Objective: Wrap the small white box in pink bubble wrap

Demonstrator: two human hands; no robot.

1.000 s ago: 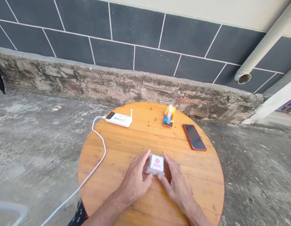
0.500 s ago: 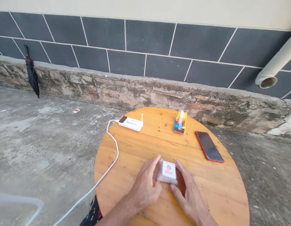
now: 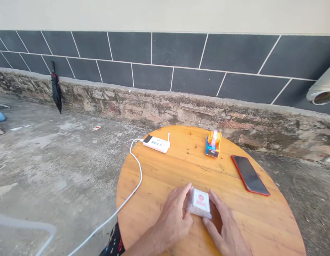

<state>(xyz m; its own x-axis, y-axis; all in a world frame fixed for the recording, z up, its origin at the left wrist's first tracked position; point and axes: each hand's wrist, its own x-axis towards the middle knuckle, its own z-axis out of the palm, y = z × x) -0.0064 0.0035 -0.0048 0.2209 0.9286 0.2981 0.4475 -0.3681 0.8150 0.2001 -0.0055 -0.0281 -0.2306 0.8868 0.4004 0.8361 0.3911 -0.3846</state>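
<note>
A small white packet with a pink print [image 3: 200,203] lies flat on the round wooden table [image 3: 159,177], close to its near side. My left hand [image 3: 174,215] is beside the packet's left edge, thumb and fingers apart. On the other side, my right hand [image 3: 225,222] curves around the right edge, its thumb near the packet's lower corner and its fingertips by the upper one. Both hands rest at the packet's sides without closing on it.
A white power strip [image 3: 156,143] with a white cable sits at the table's back left. Behind the packet stands an orange and blue tape dispenser [image 3: 213,144]. A red-edged phone [image 3: 250,175] lies at the right. A black umbrella [image 3: 56,90] leans on the wall.
The camera view has turned a little to the left, so everything appears shifted right and slightly down. Both hands keep about the same place around the packet.
</note>
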